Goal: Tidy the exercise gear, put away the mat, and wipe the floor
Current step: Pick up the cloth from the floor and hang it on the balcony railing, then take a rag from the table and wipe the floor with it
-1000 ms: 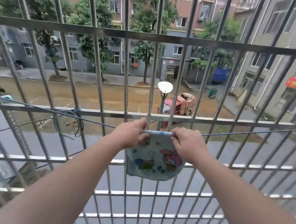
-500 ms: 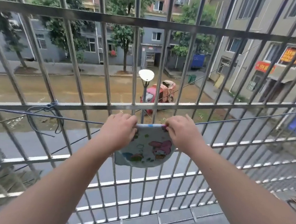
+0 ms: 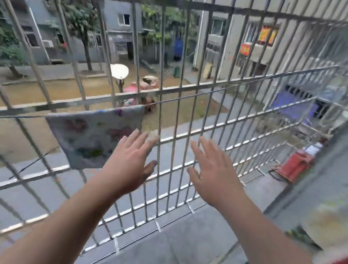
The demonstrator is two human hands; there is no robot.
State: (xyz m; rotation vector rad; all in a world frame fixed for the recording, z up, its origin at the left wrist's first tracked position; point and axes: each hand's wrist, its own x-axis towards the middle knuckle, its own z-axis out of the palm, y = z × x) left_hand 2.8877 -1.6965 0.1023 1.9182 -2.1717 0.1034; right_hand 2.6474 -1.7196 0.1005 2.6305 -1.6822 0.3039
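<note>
A small light-blue cloth with cartoon prints hangs over a thin line just inside the metal window grille, left of centre. My left hand is open with fingers spread, its fingertips overlapping the cloth's lower right corner in view; it grips nothing. My right hand is open too, palm toward the bars, well to the right of the cloth. The frame is blurred by head motion.
A grey concrete sill runs below the grille. A red object lies on the grille floor at the right. A blurred yellow and red item fills the lower right corner. Street and buildings lie beyond the bars.
Both hands have let go of the cloth's top edge and drawn back to the right, fingers spread. The cloth stays hanging on the line. My view has swung right.
</note>
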